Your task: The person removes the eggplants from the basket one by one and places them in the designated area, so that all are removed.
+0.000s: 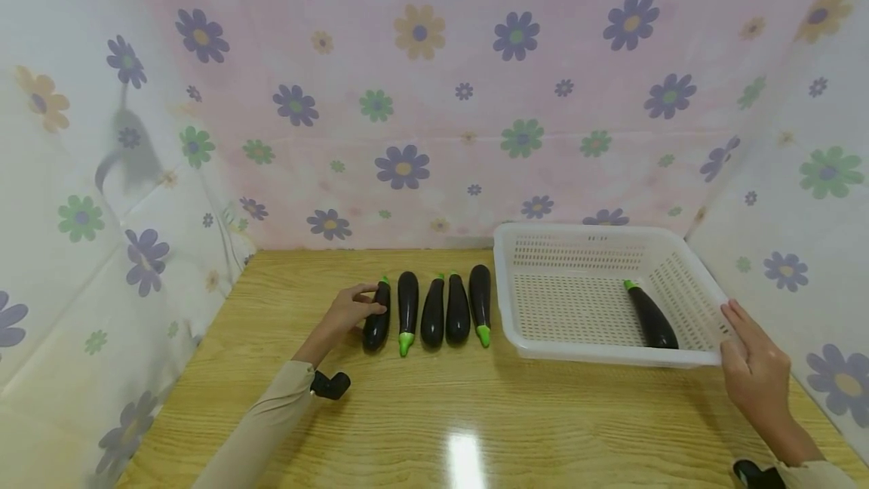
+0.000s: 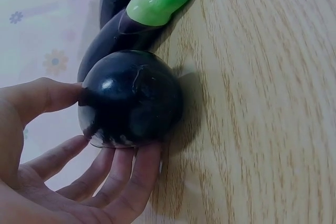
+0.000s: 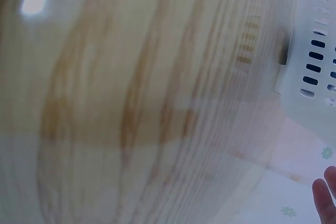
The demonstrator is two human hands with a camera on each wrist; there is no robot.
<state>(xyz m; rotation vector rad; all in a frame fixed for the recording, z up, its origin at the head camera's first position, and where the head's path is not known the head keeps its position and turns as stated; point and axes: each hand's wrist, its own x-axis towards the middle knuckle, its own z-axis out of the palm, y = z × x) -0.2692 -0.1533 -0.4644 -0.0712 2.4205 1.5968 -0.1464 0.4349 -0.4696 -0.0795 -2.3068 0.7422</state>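
My left hand [image 1: 354,309] grips the leftmost eggplant [image 1: 377,329] of a row, thumb on one side and fingers on the other. In the left wrist view, that eggplant's dark, glossy round end [image 2: 134,98] faces the camera between thumb and fingertips. My right hand [image 1: 759,362] holds the front right corner of a white plastic basket [image 1: 618,355], fingers at the right rim and thumb near the front. Inside the basket lies one eggplant [image 1: 653,317], green stem toward the back. The right wrist view catches only some fingertips [image 3: 324,198] and part of the basket wall [image 3: 304,108].
Several more eggplants lie side by side between the left hand and the basket, among them one [image 1: 407,308] with its green stem toward the front. All rest on a wood-grain table [image 1: 407,421]. Flowered cloth [image 1: 462,134] stands behind and at both sides.
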